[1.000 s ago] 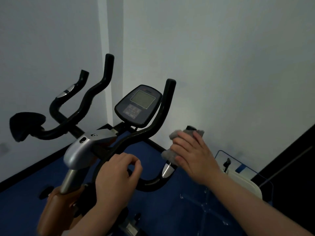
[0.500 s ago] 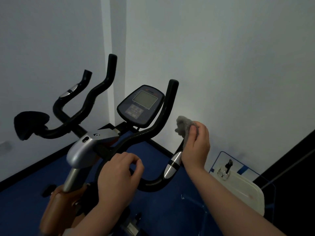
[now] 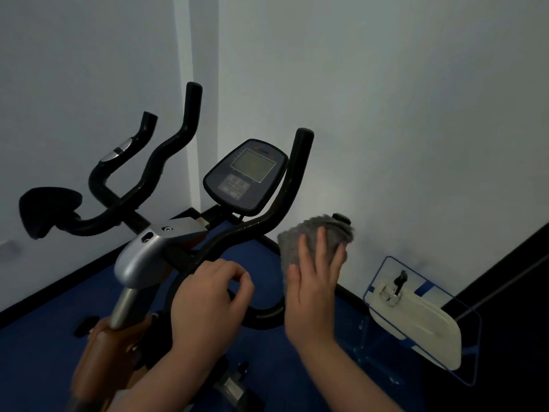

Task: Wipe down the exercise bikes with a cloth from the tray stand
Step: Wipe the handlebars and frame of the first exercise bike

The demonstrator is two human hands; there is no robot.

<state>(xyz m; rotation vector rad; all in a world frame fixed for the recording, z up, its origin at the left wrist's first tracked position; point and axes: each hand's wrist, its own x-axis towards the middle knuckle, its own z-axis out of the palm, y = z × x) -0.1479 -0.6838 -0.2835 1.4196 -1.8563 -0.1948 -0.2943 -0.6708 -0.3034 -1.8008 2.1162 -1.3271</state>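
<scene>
An exercise bike with black curved handlebars (image 3: 285,185) and a dark console (image 3: 245,176) stands before me. My right hand (image 3: 315,281) presses a grey cloth (image 3: 315,236) against the right handlebar's outer grip, whose black end cap (image 3: 341,217) pokes out above the cloth. My left hand (image 3: 208,295) is curled around the lower bend of the same handlebar, near the silver stem cover (image 3: 139,257).
A second bike's handlebars (image 3: 148,162) and black saddle (image 3: 49,203) stand at the left by the white wall. A clear blue-edged stand (image 3: 463,310) holding a white tray (image 3: 421,322) sits low at the right. The floor is blue.
My right hand has slid the cloth along the right grip: up toward the tip half a second ago, now flattened over it lower down. My left hand has kept its hold.
</scene>
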